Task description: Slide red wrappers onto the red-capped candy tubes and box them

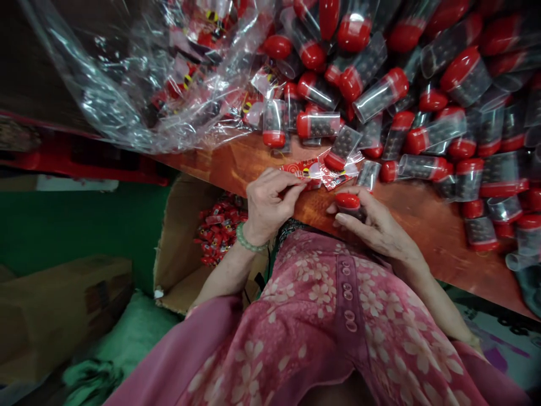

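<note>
My left hand (270, 200), with a green bead bracelet at the wrist, pinches the edge of a small red printed packet (302, 168) at the table's near edge. In my right hand (374, 220) is a small clear tube (347, 202) with a red cap, its cap facing up and its lower part covered by my fingers. Just beyond my hands lies another red and white packet (338, 179). A red-capped tube of dark little balls (343, 148) leans over that packet, and a clear tube (369, 173) lies near my right fingertips.
A heap of red-capped tubes (380, 96) covers the back and right of the reddish table (401, 217). At the back left, a clear plastic bag (139, 121) holds many printed packets. Below the table on the left, an open cardboard box (180, 225) contains a pile of red packed pieces (217, 228).
</note>
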`<move>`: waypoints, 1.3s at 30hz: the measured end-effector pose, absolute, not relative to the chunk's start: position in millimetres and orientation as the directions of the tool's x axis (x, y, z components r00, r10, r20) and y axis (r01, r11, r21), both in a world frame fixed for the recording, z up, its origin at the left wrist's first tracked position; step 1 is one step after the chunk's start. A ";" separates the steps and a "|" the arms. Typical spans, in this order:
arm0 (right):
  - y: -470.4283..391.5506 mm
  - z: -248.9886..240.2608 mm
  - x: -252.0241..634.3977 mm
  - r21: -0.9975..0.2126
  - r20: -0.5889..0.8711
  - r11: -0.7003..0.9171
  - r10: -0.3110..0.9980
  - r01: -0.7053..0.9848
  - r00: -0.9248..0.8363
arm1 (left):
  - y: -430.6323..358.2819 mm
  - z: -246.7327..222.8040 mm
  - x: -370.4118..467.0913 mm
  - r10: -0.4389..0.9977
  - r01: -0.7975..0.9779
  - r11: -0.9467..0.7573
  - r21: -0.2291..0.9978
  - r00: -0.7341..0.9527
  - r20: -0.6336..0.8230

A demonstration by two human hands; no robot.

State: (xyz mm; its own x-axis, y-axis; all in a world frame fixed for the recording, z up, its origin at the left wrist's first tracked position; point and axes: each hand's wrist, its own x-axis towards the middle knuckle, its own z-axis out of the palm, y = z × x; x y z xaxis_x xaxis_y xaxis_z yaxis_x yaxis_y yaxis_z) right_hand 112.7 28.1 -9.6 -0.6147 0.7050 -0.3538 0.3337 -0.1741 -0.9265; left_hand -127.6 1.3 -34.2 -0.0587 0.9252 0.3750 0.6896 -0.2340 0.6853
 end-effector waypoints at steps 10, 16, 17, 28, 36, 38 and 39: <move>23.8 2.0 127.9 -0.959 -0.007 0.136 0.867 0.250 -0.497 | -9.6 -15.7 -119.8 0.868 0.548 -0.408 0.731 -0.016 0.496; 25.2 19.7 129.2 -0.916 0.034 0.258 0.814 0.308 -0.579 | -19.0 -8.9 -109.6 0.900 0.509 -0.399 0.763 0.061 0.431; 25.3 21.5 129.7 -0.909 0.021 0.270 0.791 0.317 -0.611 | -19.5 -7.6 -108.5 0.910 0.500 -0.389 0.774 0.076 0.408; 36.6 23.3 141.6 -0.793 -0.211 0.363 0.591 0.490 -0.779 | -21.2 -13.1 -102.6 0.925 0.347 -0.373 0.860 0.216 0.314; 37.2 23.4 137.3 -0.695 -0.320 0.454 0.500 0.558 -0.805 | -22.0 -14.0 -99.8 0.927 0.376 -0.282 0.882 0.342 0.151; 38.2 23.6 135.8 -0.703 -0.335 0.436 0.493 0.562 -0.803 | -21.8 -14.5 -99.4 0.927 0.387 -0.269 0.882 0.352 0.128; 39.1 23.7 135.0 -0.718 -0.337 0.423 0.485 0.553 -0.807 | -21.7 -14.5 -99.5 0.927 0.394 -0.257 0.882 0.360 0.109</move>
